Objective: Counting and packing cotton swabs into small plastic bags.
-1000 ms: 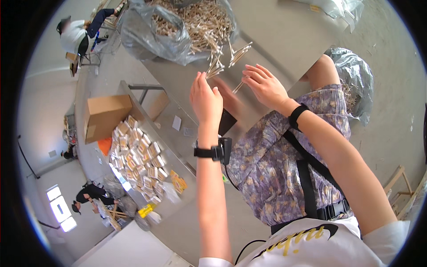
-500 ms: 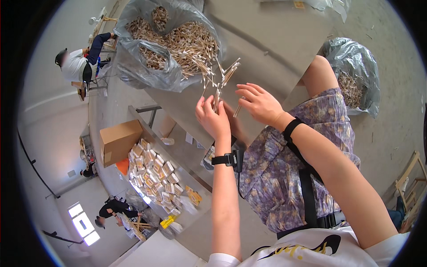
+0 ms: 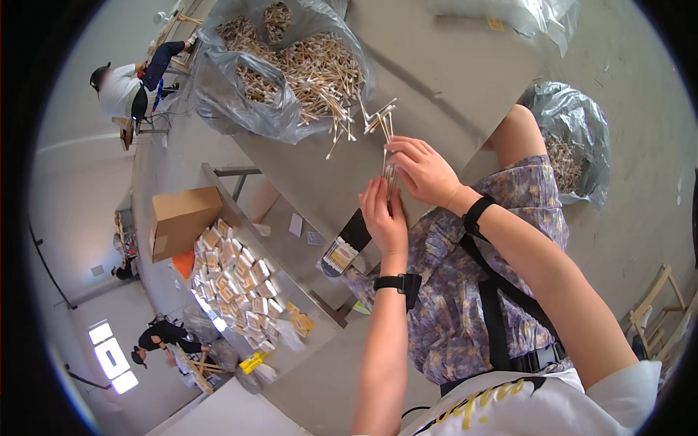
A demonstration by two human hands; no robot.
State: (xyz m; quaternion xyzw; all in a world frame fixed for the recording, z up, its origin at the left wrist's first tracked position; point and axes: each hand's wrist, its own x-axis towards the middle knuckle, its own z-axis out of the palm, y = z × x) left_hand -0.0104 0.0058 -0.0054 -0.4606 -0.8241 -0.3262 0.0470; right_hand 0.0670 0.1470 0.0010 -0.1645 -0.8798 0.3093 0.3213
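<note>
Cotton swabs (image 3: 391,180) stand in a small bundle between my two hands near the table edge. My left hand (image 3: 385,221) is closed around the lower part of that bundle. Fingers of my right hand (image 3: 427,171) are closed on swabs at the bundle's upper end, close to the left fingertips. Just beyond, a few loose swabs (image 3: 381,120) lie crossed on the table (image 3: 443,65). At the back left, a grey plastic bag (image 3: 251,109) lies open, heaped with swabs (image 3: 323,65), some spilling over its rim.
Another grey bag of swabs (image 3: 607,145) stands on the floor at the right. To the left, a lower table holds many packed boxes (image 3: 233,280) and a cardboard carton (image 3: 185,221). A swab pack (image 3: 339,256) is near my left wrist. Other people (image 3: 123,91) work farther off.
My left hand has moved right and nearer to me with its swabs. Both hands have come together at the bundle, and the view has shifted slightly.
</note>
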